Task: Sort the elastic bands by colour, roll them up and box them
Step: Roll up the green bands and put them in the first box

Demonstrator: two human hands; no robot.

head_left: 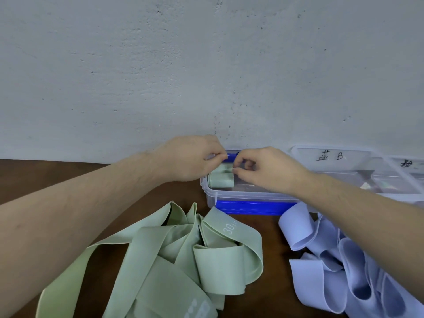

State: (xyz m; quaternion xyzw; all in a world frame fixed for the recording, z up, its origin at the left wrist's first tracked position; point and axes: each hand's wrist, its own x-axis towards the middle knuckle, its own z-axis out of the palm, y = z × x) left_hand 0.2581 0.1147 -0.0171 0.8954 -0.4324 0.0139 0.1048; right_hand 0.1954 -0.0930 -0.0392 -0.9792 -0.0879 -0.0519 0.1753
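Head view: the green roll (221, 180) is pinched from both ends, lying sideways in the clear box (241, 196), by the left hand (190, 157) and right hand (263, 168).

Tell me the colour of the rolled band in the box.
Pale green: the rolled band lies in the clear box, seen best from the head view.

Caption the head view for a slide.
Both hands, left hand and right hand, set a rolled green band into the clear box.

Brown wooden table (270, 226) against grey plastered wall (206, 65).
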